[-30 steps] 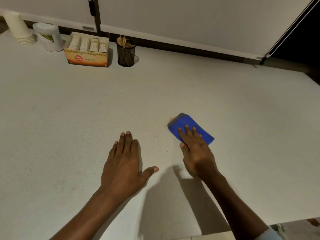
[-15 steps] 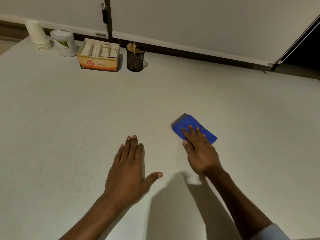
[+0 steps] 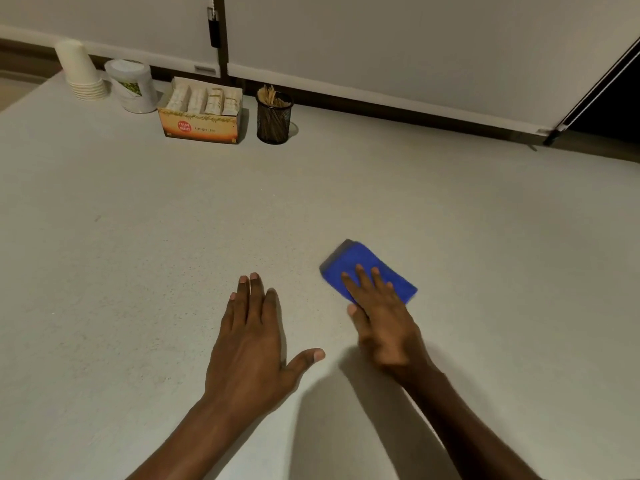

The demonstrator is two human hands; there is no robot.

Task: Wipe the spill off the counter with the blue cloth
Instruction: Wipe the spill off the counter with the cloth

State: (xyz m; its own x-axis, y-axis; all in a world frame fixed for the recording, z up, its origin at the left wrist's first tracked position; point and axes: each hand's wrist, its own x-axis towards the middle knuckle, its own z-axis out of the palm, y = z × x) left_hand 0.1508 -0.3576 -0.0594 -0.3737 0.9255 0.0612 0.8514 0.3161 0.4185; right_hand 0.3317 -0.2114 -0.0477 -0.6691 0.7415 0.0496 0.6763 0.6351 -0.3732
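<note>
A folded blue cloth lies flat on the pale speckled counter, right of centre. My right hand presses down on the cloth's near half with its fingers spread flat, the thumb resting on the counter beside it. My left hand lies palm down on the bare counter, a hand's width left of the cloth, fingers together and thumb out, holding nothing. No spill shows on the counter around the cloth.
Along the back wall stand a stack of white paper cups, a white tub, an orange box of sachets and a black mesh holder of sticks. A dark opening is at the far right.
The cloth under my right hand has slid slightly toward me and left. A yellowish spot seen at the cloth's far corner one second ago no longer shows. My left hand stays flat.
</note>
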